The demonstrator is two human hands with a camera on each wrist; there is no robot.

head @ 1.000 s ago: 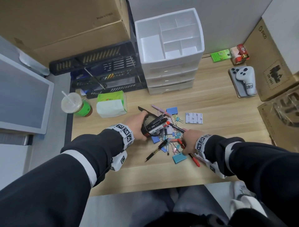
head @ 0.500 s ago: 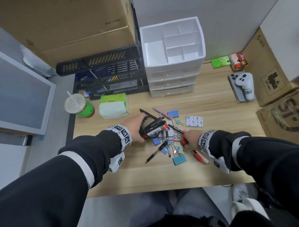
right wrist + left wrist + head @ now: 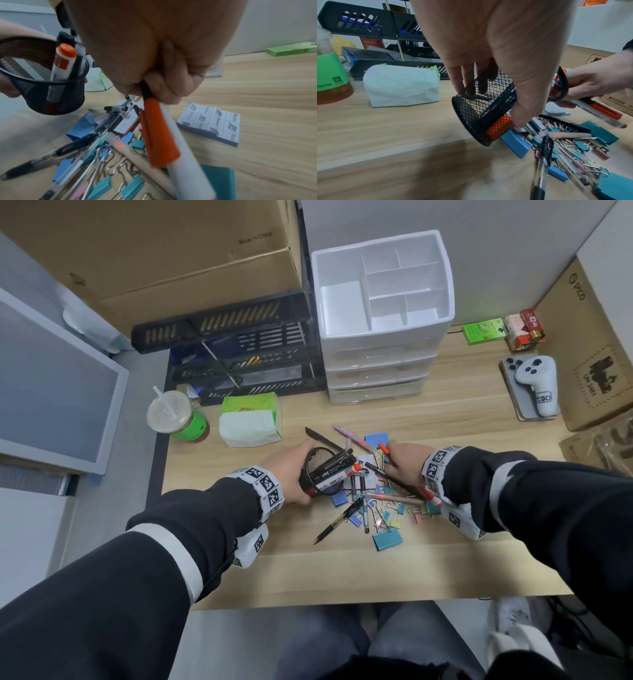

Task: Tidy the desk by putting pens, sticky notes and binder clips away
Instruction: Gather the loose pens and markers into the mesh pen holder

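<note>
The left hand (image 3: 289, 470) grips a tilted black mesh pen cup (image 3: 489, 108) holding markers above the wooden desk (image 3: 445, 570), while the right hand's (image 3: 407, 462) curled fingers clutch a white, orange-capped pen (image 3: 173, 146) over the binder-clip pile (image 3: 387, 515).

The drawer organizer (image 3: 380, 344) stands behind the pile of pens and clips (image 3: 373, 505), the tissue pack (image 3: 250, 422) to its left.
</note>
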